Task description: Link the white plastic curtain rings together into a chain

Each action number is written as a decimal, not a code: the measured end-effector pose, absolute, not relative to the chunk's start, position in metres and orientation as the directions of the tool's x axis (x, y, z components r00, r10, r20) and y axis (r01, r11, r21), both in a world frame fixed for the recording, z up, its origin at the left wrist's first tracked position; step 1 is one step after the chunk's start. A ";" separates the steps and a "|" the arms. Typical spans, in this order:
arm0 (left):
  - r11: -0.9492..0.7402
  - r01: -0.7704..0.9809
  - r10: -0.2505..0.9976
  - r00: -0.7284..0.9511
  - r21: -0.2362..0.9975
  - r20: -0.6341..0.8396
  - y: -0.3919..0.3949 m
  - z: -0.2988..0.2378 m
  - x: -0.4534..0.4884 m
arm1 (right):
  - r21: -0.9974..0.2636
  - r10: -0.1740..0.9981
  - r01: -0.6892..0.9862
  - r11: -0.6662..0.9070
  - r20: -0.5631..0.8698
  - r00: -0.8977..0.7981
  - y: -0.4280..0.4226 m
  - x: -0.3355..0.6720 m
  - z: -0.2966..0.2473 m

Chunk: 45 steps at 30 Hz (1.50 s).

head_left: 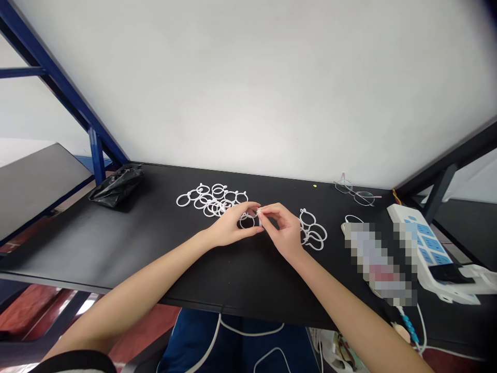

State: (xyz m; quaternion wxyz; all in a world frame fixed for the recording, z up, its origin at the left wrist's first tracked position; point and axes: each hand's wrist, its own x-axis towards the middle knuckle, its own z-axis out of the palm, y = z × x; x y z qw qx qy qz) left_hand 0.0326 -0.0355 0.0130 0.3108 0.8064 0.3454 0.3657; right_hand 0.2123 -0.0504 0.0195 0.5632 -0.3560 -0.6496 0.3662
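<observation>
In the head view, my left hand (228,224) curls around a white plastic curtain ring (247,228), its thumb and fingers closed at the ring's right side. My right hand (282,228) meets it there, thumb and fingertips pinched on a small white piece (260,212) at the ring's edge. The fingers partly cover that piece, so its exact shape is unclear. Left of my hands lies a loose pile of white curtain rings (209,199) with small eyelets. Several more rings (316,234) lie just right of my right hand, partly behind it.
The black tabletop (155,233) meets a white wall. A crumpled black plastic bag (118,185) lies at the far left. To the right are eyeglasses (364,198), a blurred-out phone-like object (376,261) with a cable, and a white power strip (427,243). Blue metal bars frame the left side.
</observation>
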 end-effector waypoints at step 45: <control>-0.176 -0.083 0.908 0.371 0.981 0.194 -0.023 0.012 0.032 | -0.952 0.953 -0.072 0.297 0.300 -0.036 -0.040 0.215 0.015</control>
